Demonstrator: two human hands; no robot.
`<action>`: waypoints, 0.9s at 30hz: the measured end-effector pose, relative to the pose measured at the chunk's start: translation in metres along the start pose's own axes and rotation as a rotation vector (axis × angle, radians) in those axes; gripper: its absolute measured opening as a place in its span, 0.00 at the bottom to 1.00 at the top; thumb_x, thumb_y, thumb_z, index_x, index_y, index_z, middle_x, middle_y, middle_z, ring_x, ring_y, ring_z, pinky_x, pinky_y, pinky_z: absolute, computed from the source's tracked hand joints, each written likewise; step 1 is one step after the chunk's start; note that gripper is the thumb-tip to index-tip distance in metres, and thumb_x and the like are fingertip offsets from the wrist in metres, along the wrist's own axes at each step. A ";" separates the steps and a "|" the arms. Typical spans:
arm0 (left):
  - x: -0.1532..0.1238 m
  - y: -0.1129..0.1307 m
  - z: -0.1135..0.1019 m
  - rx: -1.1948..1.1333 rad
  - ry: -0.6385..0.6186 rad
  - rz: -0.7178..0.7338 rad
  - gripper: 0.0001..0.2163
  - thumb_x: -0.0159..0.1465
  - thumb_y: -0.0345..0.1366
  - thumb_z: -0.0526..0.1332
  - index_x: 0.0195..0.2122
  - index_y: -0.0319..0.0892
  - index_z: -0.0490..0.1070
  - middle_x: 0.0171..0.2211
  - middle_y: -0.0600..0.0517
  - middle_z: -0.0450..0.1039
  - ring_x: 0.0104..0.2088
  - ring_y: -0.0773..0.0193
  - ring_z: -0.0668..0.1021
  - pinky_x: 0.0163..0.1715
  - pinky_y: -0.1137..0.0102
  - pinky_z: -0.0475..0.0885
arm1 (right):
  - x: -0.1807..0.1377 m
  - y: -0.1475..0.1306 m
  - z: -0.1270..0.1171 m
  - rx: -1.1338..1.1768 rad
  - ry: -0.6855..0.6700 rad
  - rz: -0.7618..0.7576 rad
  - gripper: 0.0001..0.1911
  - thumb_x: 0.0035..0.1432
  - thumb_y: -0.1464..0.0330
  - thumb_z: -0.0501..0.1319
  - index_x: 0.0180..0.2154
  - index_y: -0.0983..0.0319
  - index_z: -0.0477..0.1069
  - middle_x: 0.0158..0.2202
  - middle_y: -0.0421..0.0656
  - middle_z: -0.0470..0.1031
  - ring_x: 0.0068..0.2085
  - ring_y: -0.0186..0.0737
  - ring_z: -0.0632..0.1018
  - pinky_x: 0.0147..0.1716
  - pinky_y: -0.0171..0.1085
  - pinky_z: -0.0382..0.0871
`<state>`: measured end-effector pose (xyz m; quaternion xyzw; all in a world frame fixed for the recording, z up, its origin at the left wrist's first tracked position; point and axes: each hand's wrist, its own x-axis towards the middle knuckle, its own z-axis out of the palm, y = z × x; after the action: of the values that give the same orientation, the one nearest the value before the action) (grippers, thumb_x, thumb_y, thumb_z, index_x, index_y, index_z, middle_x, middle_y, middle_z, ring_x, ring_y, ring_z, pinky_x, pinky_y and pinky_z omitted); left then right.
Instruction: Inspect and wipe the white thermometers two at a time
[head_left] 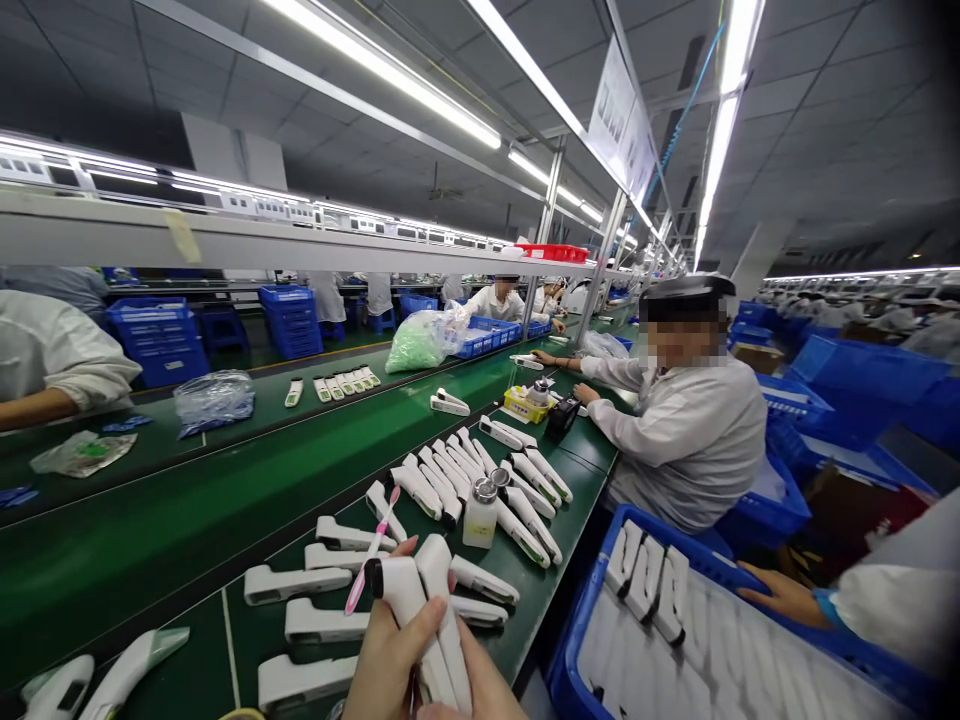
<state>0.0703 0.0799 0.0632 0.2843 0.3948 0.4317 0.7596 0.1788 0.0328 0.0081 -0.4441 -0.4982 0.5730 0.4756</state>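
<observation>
showing at ten o'clock, outward from the low middle of the dial, a co-worker's white sleeve [64, 345] hangs beyond the green belt [135, 545]. also towards ten, nearer in, lies a crumpled clear bag [215, 398] with something blue inside. low at nine o'clock, two white devices [116, 685] rest on the near worktop [202, 655]; closer, between eight and ten, a column of white handsets [296, 582] lies sideways. a pink toothbrush [360, 580] slants over these at about half past ten.

at the dial's middle, the left hand [390, 645] is closed round a black-ended device [397, 590], thumb pressed on its upper side. just right of it, the right hand [487, 680] is curled about a second device [435, 565], which touches the first.

from twelve to one, a cluster of similar handsets [442, 465] lies packed together, with a capped bottle [480, 515] standing upright at one. farther along one is a yellow basket [516, 407]. at two sits a co-worker [690, 430] in white. at three, a blue crate [576, 650] holds white units [651, 585], and another person's hand [787, 597] rests by its rim.
</observation>
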 end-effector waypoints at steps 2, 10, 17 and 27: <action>0.000 0.002 0.000 0.004 -0.009 -0.005 0.42 0.48 0.37 0.70 0.61 0.45 0.50 0.40 0.45 0.75 0.39 0.53 0.78 0.36 0.67 0.72 | 0.001 -0.004 0.001 0.034 0.004 -0.007 0.51 0.41 0.51 0.68 0.62 0.63 0.51 0.58 0.53 0.62 0.58 0.55 0.64 0.56 0.47 0.56; -0.005 0.006 0.000 0.007 -0.008 -0.029 0.43 0.50 0.39 0.69 0.63 0.47 0.46 0.41 0.45 0.76 0.42 0.52 0.78 0.38 0.66 0.72 | 0.004 -0.012 0.006 0.055 -0.082 -0.079 0.45 0.46 0.57 0.69 0.61 0.62 0.53 0.55 0.52 0.66 0.55 0.51 0.68 0.55 0.46 0.59; -0.007 0.010 -0.004 0.164 -0.026 0.066 0.41 0.48 0.41 0.70 0.61 0.43 0.52 0.42 0.46 0.76 0.44 0.52 0.76 0.43 0.66 0.70 | 0.002 -0.015 0.006 0.073 -0.114 -0.052 0.52 0.44 0.57 0.70 0.64 0.62 0.46 0.60 0.53 0.60 0.59 0.52 0.64 0.57 0.46 0.57; -0.012 0.010 -0.003 0.073 0.006 0.108 0.44 0.47 0.42 0.69 0.62 0.42 0.48 0.35 0.49 0.78 0.38 0.55 0.77 0.39 0.67 0.71 | 0.002 -0.028 0.014 0.259 -0.192 -0.116 0.46 0.48 0.64 0.69 0.63 0.57 0.47 0.61 0.50 0.57 0.61 0.47 0.62 0.58 0.45 0.54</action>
<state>0.0598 0.0743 0.0733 0.3315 0.3968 0.4582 0.7230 0.1674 0.0336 0.0370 -0.2929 -0.4882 0.6439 0.5112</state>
